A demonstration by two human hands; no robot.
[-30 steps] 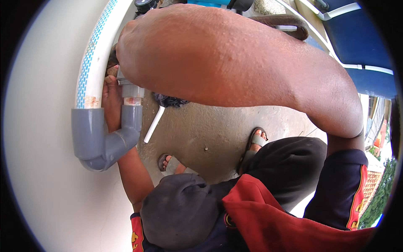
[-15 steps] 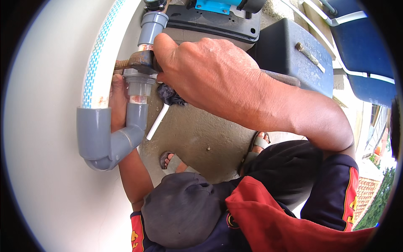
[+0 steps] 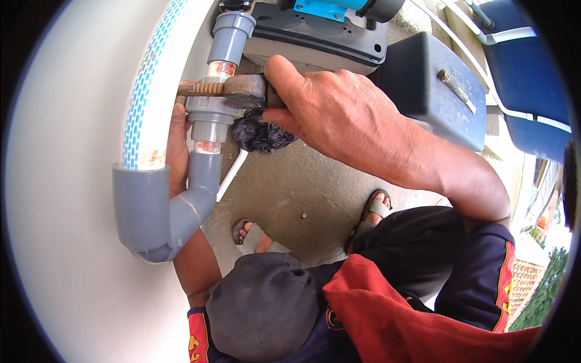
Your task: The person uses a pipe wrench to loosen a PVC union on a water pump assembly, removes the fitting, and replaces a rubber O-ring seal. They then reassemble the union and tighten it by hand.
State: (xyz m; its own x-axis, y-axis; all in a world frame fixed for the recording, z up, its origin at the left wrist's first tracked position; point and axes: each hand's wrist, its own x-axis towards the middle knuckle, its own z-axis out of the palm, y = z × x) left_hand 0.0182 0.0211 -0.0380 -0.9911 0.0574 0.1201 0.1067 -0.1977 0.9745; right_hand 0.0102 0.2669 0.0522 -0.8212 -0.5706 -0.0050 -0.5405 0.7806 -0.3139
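Observation:
My right hand (image 3: 327, 115) is closed on a rusty pipe wrench (image 3: 242, 91), whose jaw lies across a translucent grey pipe union (image 3: 207, 126). My left hand (image 3: 178, 148) is behind the pipework, thumb upright beside the union, its other fingers hidden. A white pipe with blue dotted markings (image 3: 151, 85) runs down into a grey elbow fitting (image 3: 141, 206), joined by a bend to the short pipe under the union. A grey socket (image 3: 231, 37) sits above. Crumpled black plastic (image 3: 266, 136) and a thin white pipe (image 3: 231, 175) lie behind the joint.
A pale wall (image 3: 66, 181) is close on the left. At the top are a blue pump (image 3: 318, 7) on a black base (image 3: 308, 36), a dark plastic box (image 3: 423, 78) and blue tanks (image 3: 517, 66) with white pipes. My sandalled feet stand on concrete (image 3: 302, 181).
My right forearm has dropped away from across the view, uncovering the wrench, pump and dark box. The right hand and wrench have shifted right, and the pipework sits slightly lower in view.

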